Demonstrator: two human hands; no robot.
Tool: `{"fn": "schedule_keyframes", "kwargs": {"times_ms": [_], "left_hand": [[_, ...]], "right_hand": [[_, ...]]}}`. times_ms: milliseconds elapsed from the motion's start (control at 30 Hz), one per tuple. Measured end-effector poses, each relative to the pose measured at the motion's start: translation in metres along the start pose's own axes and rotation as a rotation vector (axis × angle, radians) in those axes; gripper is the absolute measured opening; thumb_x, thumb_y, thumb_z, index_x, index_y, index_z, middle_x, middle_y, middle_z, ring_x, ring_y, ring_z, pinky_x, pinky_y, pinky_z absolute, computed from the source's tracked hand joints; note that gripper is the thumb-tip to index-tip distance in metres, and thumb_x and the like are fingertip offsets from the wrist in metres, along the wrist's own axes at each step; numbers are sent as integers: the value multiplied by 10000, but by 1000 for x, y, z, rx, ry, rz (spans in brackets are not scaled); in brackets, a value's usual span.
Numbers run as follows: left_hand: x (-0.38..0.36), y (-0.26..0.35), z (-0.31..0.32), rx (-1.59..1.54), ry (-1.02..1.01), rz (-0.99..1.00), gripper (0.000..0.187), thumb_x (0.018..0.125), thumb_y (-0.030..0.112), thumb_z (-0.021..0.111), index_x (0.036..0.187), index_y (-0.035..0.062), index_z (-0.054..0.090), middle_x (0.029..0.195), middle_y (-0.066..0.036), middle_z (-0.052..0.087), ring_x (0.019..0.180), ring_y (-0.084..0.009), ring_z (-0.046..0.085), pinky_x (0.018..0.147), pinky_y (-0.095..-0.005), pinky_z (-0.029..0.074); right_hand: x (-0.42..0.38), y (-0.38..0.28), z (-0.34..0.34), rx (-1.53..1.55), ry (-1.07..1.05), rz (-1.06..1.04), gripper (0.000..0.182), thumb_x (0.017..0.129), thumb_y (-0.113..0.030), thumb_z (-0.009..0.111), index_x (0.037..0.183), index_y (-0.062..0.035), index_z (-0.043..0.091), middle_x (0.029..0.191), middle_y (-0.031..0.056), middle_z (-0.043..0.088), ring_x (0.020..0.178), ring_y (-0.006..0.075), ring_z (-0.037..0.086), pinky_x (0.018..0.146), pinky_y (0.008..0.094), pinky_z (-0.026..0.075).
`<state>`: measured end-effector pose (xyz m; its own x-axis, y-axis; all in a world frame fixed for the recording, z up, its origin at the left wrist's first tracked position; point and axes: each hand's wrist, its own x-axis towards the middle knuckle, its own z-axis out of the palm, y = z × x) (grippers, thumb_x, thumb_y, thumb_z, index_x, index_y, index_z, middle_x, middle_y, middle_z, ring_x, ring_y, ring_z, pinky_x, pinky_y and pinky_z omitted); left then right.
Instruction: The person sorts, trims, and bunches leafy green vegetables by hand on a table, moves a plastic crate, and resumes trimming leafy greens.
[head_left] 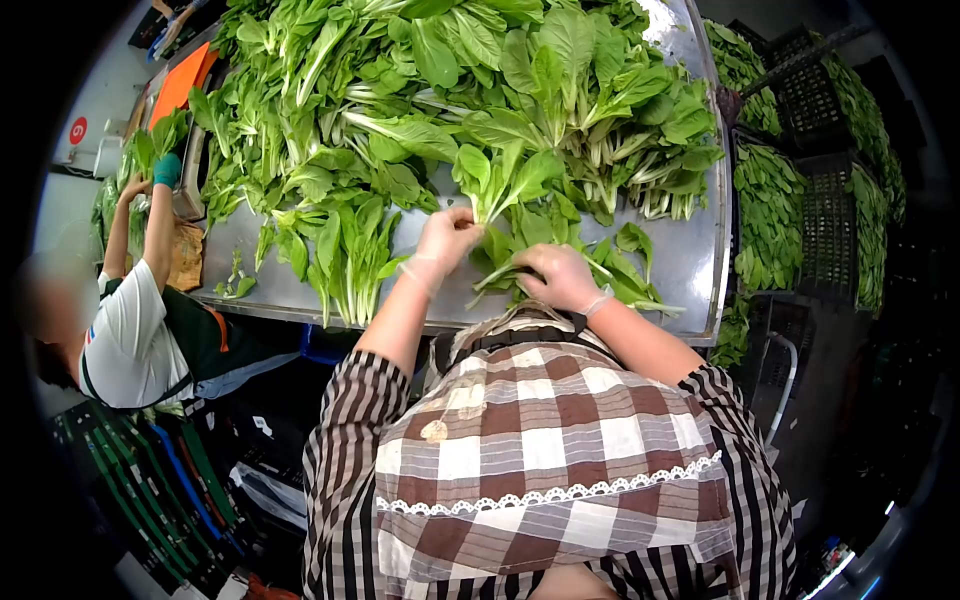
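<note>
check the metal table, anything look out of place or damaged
A small sprig lies apart from the heap of greens, near the front left corner of the metal table; it looks like a stray.

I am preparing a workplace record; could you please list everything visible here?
leafy greens: many, green with pale stems, heaped on table
metal table: one, silver, upper middle
crates: several, black, right, holding greens
orange item: one, orange, upper left
brown item: one, brown, near colleague
disc: one, red, far left
colleague: one, white top, left
glove: one, teal, on colleague
stacked objects: several, mostly green, lower left
apron: one, brown-white check, lower middle
sleeves: two, black-and-pale, beside apron
left grip: one, clear-gloved, holding plant
right grip: one, clear-gloved, among greens
</note>
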<state>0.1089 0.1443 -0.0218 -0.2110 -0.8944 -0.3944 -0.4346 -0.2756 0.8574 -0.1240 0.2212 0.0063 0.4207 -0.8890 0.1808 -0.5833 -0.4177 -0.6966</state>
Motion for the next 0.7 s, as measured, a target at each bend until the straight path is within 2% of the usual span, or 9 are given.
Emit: {"fn": "schedule_keyframes", "kwargs": {"times_ms": [100, 133, 233, 267, 367, 500, 533, 633, 700], "left_hand": [[-45, 47, 0, -406, -40, -67, 165, 850, 27, 700, 1011, 19, 666, 860, -25, 680, 705, -76, 575, 643, -221, 464], [-56, 58, 3, -471, -26, -55, 176, 853, 24, 696, 1026, 24, 660, 864, -27, 681, 712, -75, 583, 646, -219, 469], [-77, 71, 12, -619, -12, -26, 205, 863, 22, 685, 1063, 38, 641, 876, -34, 686, 733, -80, 611, 656, -218, 485], [-80, 70, 14, -636, -28, -22, 209, 867, 25, 682, 1071, 40, 635, 881, -37, 689, 741, -87, 623, 660, -220, 492], [-87, 79, 21, -626, 31, -107, 156, 898, 87, 671, 1046, 55, 633, 885, -45, 695, 742, -105, 653, 652, -225, 499], [-90, 86, 22, -554, 33, -340, 115, 920, 140, 661, 1001, 67, 625, 862, -47, 692, 713, -102, 648, 621, -214, 484], [-90, 84, 22, -513, 0, -407, 112, 924, 150, 660, 993, 70, 621, 855, -47, 690, 705, -101, 644, 614, -210, 480], [-96, 70, 29, -456, 47, -230, 115, 920, 169, 673, 951, 73, 618, 838, -51, 686, 652, -89, 612, 595, -203, 459], [-93, 70, 39, -519, 131, -20, 136, 900, 181, 700, 943, 64, 648, 821, -17, 669, 684, -62, 581, 610, -187, 428]], "right_hand": [[3, -11, -3, 259, 133, 185, 201, 823, -225, 726, 978, -98, 712, 924, 75, 700, 760, 235, 668, 684, 326, 532], [6, -17, -7, 487, 79, 373, 270, 848, -268, 737, 1040, -81, 711, 927, 82, 697, 719, 183, 646, 672, 267, 518], [19, -25, -13, 796, 40, 489, 329, 847, -292, 750, 1081, -65, 706, 925, 94, 680, 710, 155, 607, 683, 247, 501], [23, -29, -14, 831, 50, 469, 356, 843, -298, 759, 1090, -48, 703, 894, 66, 646, 697, 132, 559, 665, 246, 477], [27, -32, -28, 529, 21, 340, 354, 840, -292, 768, 1078, -39, 703, 876, 26, 621, 696, 103, 526, 639, 250, 450], [18, -20, -6, 838, 133, 391, 263, 861, -240, 743, 1002, -22, 697, 822, 2, 578, 683, 80, 493, 612, 244, 424], [20, -31, -15, 780, 142, 511, 222, 877, -225, 716, 974, -26, 696, 782, -5, 585, 659, 76, 489, 596, 244, 423], [16, -27, -16, 819, 117, 521, 211, 885, -229, 700, 958, -31, 695, 759, -5, 606, 658, 70, 503, 598, 244, 436], [13, -34, -28, 737, 36, 506, 249, 876, -236, 701, 974, -8, 690, 775, 47, 640, 679, 109, 560, 626, 274, 467]]}}
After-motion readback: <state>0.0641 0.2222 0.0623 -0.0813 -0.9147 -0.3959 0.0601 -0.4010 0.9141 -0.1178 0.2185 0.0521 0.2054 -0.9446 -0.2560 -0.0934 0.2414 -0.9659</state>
